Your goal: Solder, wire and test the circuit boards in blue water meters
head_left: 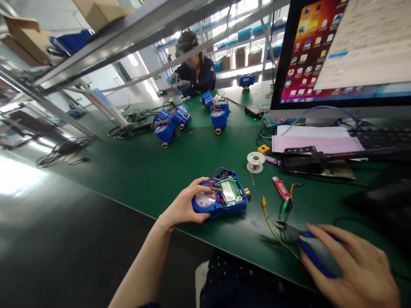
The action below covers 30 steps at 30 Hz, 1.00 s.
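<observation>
On the green table a blue water meter (219,209) lies open, showing a circuit board (230,191) with a small screen and thin coloured wires. My left hand (188,200) grips its round end, thumb on the near side and fingers on top. My right hand (356,261), slightly blurred, holds wire cutters (290,234) with blue handles, their jaws pointing left toward the meter. Beneath the cutters run a yellow clip lead (269,222) and a green clip (284,208). A red battery pack (281,188) lies just beyond them.
A solder spool (256,162) stands past the meter. Several blue meters (218,118) sit farther back. At right are a monitor (345,55), pink paper (316,144) and a black tool (303,158). Across the table sits a person (201,72) with gloved hands. Cables (135,126) lie at left.
</observation>
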Tool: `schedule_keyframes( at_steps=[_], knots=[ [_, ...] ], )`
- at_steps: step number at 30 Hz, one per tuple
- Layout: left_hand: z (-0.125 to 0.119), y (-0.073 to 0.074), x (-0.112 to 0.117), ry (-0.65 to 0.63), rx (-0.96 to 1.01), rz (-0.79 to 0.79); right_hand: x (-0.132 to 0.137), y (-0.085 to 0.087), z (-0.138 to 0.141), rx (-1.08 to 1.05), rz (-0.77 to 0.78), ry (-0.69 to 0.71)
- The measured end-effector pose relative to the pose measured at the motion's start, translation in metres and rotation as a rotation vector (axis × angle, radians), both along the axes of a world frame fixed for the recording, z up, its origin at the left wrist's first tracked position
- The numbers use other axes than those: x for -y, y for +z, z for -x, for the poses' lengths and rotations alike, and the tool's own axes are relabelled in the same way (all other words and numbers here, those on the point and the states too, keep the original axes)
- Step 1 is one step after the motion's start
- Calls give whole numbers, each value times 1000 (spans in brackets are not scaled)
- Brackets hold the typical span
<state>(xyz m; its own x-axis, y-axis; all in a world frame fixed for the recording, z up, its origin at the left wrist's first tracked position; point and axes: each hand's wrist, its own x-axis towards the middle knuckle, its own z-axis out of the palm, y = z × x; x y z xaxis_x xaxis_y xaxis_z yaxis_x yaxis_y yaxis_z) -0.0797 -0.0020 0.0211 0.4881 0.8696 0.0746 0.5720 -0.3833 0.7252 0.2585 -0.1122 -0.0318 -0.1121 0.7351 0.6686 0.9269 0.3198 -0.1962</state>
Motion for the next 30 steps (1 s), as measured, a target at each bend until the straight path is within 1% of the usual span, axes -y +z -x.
schedule_keyframes(
  at_steps=[2, 4, 5, 7, 9, 10, 11, 12, 14, 17, 20, 22, 23, 25, 27, 28, 29, 30],
  knots=[
    [-6, 1, 12, -26, 23, 25, -8, 20, 19, 2, 2, 58],
    [-8, 4, 23, -8, 12, 8, -12, 36, 34, 18, -9, 108],
    [-9, 7, 29, 25, 0, -29, -12, 41, 39, 32, -18, 126],
    [-11, 12, 45, 137, 11, -170, -11, 48, 45, 66, -31, 156],
    [-17, 18, 63, 274, 97, -310, -10, 50, 46, 94, -45, 182],
    [-21, 20, 73, 325, 153, -335, -9, 51, 47, 104, -52, 194],
    [-26, 22, 81, 360, 201, -324, -8, 51, 47, 114, -59, 208],
    [-32, 23, 89, 377, 234, -278, -8, 51, 48, 123, -64, 222],
    [-45, 22, 99, 361, 260, -128, -6, 51, 52, 146, -71, 253],
    [-60, 18, 103, 284, 264, 66, -4, 49, 59, 188, -84, 316],
    [-60, 17, 102, 268, 234, 116, -1, 48, 63, 223, -101, 383],
    [-50, 19, 102, 276, 115, 121, -1, 48, 62, 233, -109, 408],
    [-41, 21, 104, 275, -13, 131, -1, 49, 60, 235, -111, 408],
    [-19, 25, 110, 297, -391, 165, -4, 52, 53, 234, -110, 378],
    [6, 29, 119, 387, -773, 172, -8, 58, 43, 241, -98, 331],
    [18, 31, 124, 451, -884, 135, -11, 62, 38, 248, -94, 308],
    [28, 33, 128, 512, -934, 65, -14, 66, 34, 255, -88, 286],
    [34, 34, 130, 553, -927, -23, -18, 70, 30, 263, -83, 272]
  ],
)
